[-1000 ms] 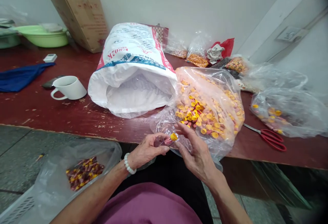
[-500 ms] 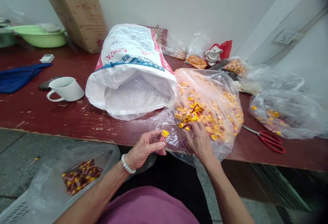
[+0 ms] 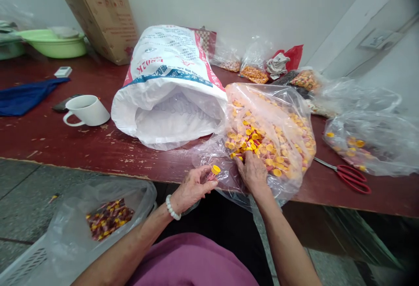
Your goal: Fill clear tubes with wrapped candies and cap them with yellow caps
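My left hand (image 3: 191,190), with a pale bead bracelet at the wrist, is closed around a small yellow-capped tube (image 3: 215,170) with a red-patterned body. The cap points up above the fingers. My right hand (image 3: 254,173) reaches into the mouth of a large clear plastic bag (image 3: 296,103) full of similar tubes (image 3: 252,135). Its fingertips are hidden among the tubes, so their grip does not show. To the left of that bag lies a big white printed sack (image 3: 170,63), its mouth facing me, with clear pieces inside.
A white mug (image 3: 88,111) stands left of the sack. Red-handled scissors (image 3: 353,179) lie at the right, near another clear bag (image 3: 376,146). Below the table's left edge, a bag-lined basket (image 3: 36,255) holds wrapped pieces (image 3: 109,218). A cardboard box (image 3: 109,20) stands behind.
My right hand has pushed a little farther into the tubes in the bag. My left hand still holds its tube. The whole view has shifted slightly.
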Motion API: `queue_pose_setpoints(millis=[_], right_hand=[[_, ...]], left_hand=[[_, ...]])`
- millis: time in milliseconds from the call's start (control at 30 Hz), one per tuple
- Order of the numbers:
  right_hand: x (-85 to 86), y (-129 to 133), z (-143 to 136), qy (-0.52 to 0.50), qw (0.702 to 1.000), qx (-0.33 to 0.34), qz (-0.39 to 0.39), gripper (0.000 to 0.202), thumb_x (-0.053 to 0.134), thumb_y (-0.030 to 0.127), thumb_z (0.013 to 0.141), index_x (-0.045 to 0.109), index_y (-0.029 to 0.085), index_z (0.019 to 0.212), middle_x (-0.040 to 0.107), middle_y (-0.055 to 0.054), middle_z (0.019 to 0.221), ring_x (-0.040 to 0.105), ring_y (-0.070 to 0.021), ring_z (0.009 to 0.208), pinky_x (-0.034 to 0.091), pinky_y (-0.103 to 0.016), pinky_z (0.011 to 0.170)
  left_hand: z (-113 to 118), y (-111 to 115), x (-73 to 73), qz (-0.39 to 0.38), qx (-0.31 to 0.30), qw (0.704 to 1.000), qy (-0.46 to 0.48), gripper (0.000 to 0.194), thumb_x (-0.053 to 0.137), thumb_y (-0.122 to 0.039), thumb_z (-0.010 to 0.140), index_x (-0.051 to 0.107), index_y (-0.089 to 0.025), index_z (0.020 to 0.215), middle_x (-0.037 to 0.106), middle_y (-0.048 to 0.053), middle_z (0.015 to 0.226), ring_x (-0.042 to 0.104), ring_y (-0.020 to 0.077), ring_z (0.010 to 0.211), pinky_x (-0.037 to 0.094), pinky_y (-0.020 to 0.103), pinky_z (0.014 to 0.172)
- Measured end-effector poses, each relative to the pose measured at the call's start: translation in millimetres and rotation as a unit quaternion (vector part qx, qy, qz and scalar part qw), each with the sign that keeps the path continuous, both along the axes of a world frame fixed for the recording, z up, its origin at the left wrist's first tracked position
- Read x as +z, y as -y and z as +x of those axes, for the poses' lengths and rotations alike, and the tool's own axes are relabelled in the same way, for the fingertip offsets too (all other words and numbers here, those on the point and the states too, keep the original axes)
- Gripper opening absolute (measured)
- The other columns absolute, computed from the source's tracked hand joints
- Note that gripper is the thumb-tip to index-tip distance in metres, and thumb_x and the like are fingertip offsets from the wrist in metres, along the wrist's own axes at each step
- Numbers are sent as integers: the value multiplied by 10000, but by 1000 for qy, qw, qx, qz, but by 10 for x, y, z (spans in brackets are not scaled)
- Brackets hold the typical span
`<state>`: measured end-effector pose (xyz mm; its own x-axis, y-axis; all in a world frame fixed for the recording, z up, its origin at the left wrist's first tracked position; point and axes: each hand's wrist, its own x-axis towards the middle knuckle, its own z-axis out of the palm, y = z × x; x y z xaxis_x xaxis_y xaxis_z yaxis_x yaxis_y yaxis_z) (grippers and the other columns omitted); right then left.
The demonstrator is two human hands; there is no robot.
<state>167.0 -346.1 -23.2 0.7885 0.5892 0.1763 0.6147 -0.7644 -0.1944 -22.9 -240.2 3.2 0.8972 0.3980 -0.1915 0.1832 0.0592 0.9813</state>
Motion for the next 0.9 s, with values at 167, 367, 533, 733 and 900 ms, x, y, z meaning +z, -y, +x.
queue_pose_setpoints(millis=[167,367,533,733,900], right_hand=[[28,-4,-2,-26,1000,2,10,312,525,492,849,609,209,949,625,-108,890,613,-238,805,421,-327,669],[16,87,-27,-62,995,32,67,203,642,407,766,619,211,808,594,-68,869,596,-198,738,413,-298,634],[-8,164,-35,-93,978,31,184,297,533,436,829,572,165,944,630,-60,814,594,-196,718,448,-317,641],[376,242,-443,-146,938,169,265,273,500,402,879,617,193,1012,641,-74,951,603,-166,784,492,-287,663],[678,237,-735,-83,898,368,227,196,490,173,881,623,215,1018,588,-83,986,549,-193,929,483,-348,798]], left_hand=[[-2,14,-10,77,12,997,13,339,605,-298,770,619,-163,1080,607,19,851,493,102,633,422,207,560],[-12,11,21,82,33,996,-10,401,612,-301,750,616,-134,1115,620,17,804,475,95,562,392,211,521],[-15,-16,-21,105,31,994,6,369,597,-247,748,632,-145,1101,632,17,837,492,111,627,404,222,587],[27,32,-64,146,22,989,18,282,592,-195,726,658,-155,997,636,6,820,531,146,736,396,236,677],[59,86,-29,198,-3,980,3,169,597,-222,734,650,-144,873,537,-26,662,427,110,593,322,228,569]])
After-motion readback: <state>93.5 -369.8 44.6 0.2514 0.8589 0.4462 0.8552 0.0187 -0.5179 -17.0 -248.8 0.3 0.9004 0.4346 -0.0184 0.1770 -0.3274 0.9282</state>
